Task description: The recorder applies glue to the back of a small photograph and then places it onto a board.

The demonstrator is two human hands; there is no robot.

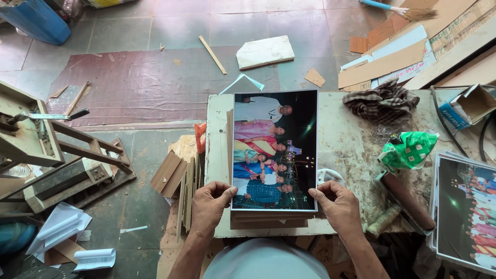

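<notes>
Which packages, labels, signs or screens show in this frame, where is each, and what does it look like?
Small box: far right of the table, open cardboard carton with a blue and white printed side.
Green bag: right of the table, crumpled plastic, green with white patterning.
Photo print: table centre, glossy rectangle of a group against dark ground, on brown boards, held at its near corners by left hand and right hand.
No screens or signs.

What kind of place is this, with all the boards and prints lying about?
Most likely a small photo-framing or mounting workshop. Both hands hold a glossy group photo print over a stack of brown backing boards on a worn white worktable; cardboard offcuts litter the floor, and a metal cutting machine stands nearby.
</notes>
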